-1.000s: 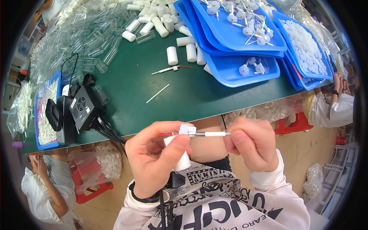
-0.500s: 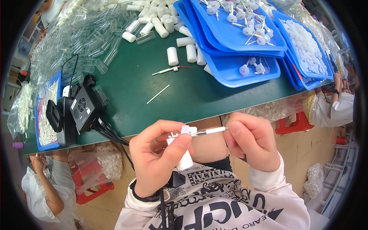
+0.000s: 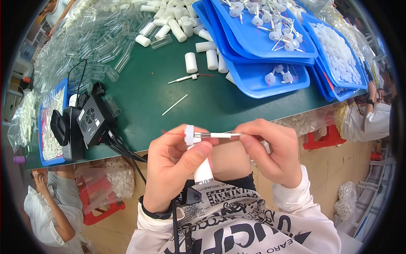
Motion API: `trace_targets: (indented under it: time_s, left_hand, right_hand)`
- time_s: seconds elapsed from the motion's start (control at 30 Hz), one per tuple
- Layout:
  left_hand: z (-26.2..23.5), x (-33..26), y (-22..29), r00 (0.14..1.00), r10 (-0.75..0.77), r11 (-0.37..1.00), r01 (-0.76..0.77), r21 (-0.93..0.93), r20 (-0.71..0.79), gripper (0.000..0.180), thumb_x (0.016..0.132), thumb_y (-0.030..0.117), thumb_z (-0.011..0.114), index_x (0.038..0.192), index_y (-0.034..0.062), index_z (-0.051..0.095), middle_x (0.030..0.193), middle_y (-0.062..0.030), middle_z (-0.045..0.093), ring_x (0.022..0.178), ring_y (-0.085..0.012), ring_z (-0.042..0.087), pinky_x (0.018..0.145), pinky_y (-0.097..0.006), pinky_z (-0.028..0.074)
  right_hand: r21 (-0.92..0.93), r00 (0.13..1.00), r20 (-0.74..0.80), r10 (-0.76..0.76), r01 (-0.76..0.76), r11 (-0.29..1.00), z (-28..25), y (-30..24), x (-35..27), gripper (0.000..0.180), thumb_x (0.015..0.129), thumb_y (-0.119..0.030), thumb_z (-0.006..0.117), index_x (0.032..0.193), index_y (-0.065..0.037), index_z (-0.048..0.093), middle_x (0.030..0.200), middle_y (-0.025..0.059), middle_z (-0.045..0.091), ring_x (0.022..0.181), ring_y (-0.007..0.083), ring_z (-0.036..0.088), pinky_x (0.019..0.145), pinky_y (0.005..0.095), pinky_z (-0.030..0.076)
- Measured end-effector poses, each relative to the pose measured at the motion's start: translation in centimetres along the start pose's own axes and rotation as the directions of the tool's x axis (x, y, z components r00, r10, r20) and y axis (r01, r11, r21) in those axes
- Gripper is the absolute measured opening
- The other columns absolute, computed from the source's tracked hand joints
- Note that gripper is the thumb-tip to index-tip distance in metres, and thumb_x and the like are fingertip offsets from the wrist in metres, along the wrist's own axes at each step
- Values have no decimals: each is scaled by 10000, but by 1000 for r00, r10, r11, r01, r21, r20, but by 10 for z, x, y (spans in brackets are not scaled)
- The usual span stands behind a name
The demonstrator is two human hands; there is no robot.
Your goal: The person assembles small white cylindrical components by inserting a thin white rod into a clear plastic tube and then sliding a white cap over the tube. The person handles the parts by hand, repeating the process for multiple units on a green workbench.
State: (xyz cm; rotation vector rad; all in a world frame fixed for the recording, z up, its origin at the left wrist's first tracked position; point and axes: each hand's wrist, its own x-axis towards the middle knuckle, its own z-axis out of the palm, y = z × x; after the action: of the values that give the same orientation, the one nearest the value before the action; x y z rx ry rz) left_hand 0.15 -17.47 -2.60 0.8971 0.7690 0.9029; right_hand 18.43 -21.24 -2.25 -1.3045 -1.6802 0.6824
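My left hand [image 3: 175, 163] is closed around a clear tube with a white cylinder [image 3: 204, 171] inside, its lower end sticking out below my thumb. Above the thumb, at the same fingers, sits a white disc-shaped cap [image 3: 189, 134] with a red wire trailing left. From the cap a thin white stick [image 3: 222, 135] with a metallic section runs level to the right. My right hand [image 3: 270, 148] pinches the stick's far tip between thumb and forefinger. How the fingers behind the cap grip it is partly hidden.
On the green table [image 3: 144, 122] lie a loose white stick [image 3: 174, 104] and a stick with a red wire [image 3: 186, 78]. Clear tubes [image 3: 97, 46] and white cylinders [image 3: 191, 62] are heaped beyond. Blue trays [image 3: 270, 89] stand right; a black device [image 3: 91, 118] with cables stands left.
The cap and stick have come up and left and now lie level, with the cap clear of my left thumb. My right hand has moved left with the stick's tip.
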Motion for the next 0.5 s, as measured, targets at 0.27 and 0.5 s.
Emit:
trace_targets:
  time_s: [0.27, 0.5]
  left_hand:
    - [3, -2, -7, 983, 179, 949, -164, 269, -33, 323, 867, 213, 560, 1035, -61, 533, 592, -66, 559, 488, -73, 505, 433, -178, 330]
    - [-3, -7, -2, 981, 193, 978, -194, 75, 22, 290, 885, 90, 524, 1109, -93, 546, 829, -93, 616, 560, -72, 534, 485, -198, 415]
  right_hand:
    - [-80, 996, -20, -92, 90, 993, 2, -2, 1, 81, 785, 11, 601, 865, 5, 609, 763, 110, 621, 605, 221, 589, 541, 280, 460]
    - [-50, 996, -22, -85, 83, 995, -1, -7, -2, 101, 751, 40, 603, 848, 13, 606, 716, 96, 600, 555, 211, 553, 502, 283, 436]
